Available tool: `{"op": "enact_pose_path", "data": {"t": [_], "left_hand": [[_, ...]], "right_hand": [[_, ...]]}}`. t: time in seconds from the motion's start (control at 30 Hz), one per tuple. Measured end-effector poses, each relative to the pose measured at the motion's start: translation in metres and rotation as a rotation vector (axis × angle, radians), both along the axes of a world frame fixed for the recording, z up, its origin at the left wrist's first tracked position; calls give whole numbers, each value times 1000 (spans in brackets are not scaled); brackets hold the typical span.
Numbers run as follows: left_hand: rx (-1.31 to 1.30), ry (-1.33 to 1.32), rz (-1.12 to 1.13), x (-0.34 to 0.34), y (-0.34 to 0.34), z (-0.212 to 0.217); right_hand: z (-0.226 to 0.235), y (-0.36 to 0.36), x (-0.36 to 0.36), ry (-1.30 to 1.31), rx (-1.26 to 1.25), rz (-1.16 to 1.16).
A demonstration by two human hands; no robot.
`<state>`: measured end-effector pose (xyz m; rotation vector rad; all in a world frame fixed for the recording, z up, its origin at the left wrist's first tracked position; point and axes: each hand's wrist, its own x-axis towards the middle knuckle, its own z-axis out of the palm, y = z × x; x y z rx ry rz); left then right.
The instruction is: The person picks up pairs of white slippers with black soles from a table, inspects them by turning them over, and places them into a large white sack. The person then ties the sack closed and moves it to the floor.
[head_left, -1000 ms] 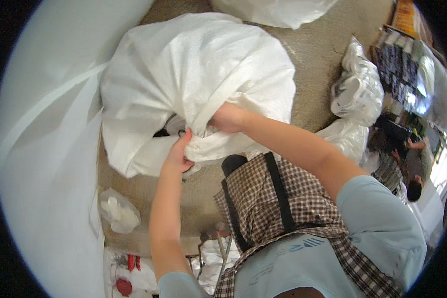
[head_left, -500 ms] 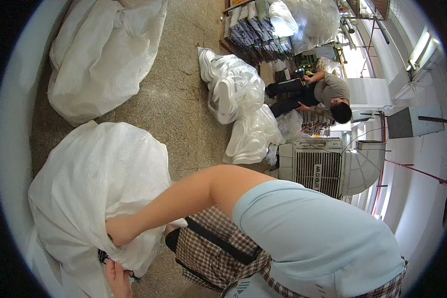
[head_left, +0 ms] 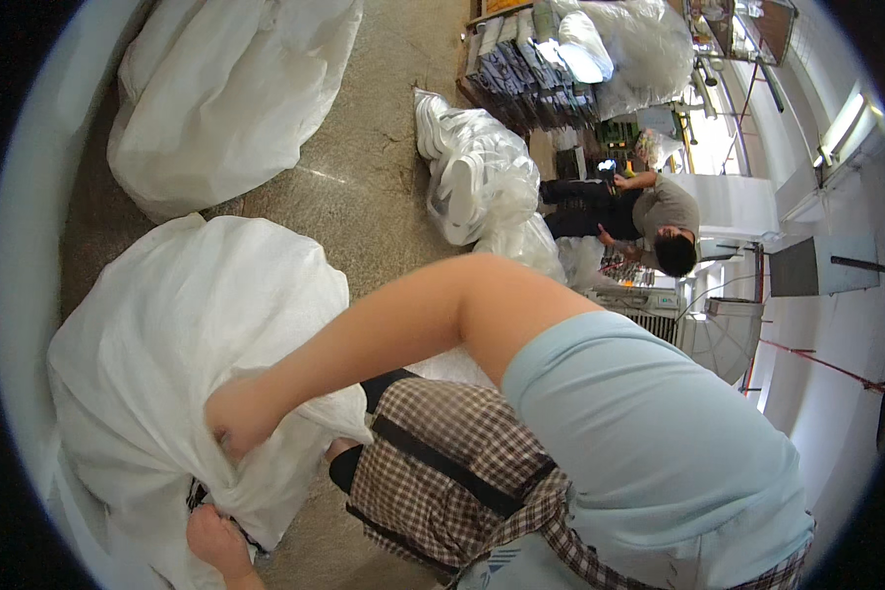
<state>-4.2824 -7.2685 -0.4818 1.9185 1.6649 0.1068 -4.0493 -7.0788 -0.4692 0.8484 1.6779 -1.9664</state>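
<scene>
A large white woven sack (head_left: 216, 295) bulges at the left of the view, its cloth gathered in folds. My left hand (head_left: 241, 418) grips a bunch of this cloth, its arm reaching across from the light blue sleeve. Just below it in the picture, my right hand (head_left: 218, 541) is closed in a fist at the sack's edge; whatever its fingers hold is hidden. A dark patterned item (head_left: 197, 492) peeks out from under the cloth between the two hands.
Another big white sack (head_left: 236, 98) lies above on the speckled floor (head_left: 383, 177). Clear bags of white sole-shaped pieces (head_left: 472, 177) stand beyond. A person (head_left: 659, 221) in dark trousers works near stacked bundles (head_left: 531, 69). My checked apron (head_left: 442, 472) hangs below my arm.
My right hand has moved slightly up and left and curled into a fist. My left hand still grips the sack cloth, and its elbow is higher. The view has shifted.
</scene>
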Motion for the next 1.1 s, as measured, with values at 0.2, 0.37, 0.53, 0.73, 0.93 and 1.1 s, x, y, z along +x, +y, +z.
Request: {"op": "enact_pose_path", "data": {"t": [0.2, 0.37, 0.53, 0.73, 0.93, 1.1], "left_hand": [[-90, 195, 39, 10, -28, -83], [130, 272, -152, -30, 5, -8], [-283, 560, -109, -56, 29, 56], [180, 93, -122, -23, 11, -52], [109, 34, -72, -26, -13, -99], [-208, 237, -1, -26, 22, -20]], "right_hand": [[-75, -20, 61, -81, 85, -333], [6, 23, 2, 109, 415, 239], [98, 49, -34, 358, 686, 483], [2, 52, 57, 133, 599, 262], [-69, 21, 94, 109, 681, 305], [-3, 48, 63, 165, 723, 205]]}}
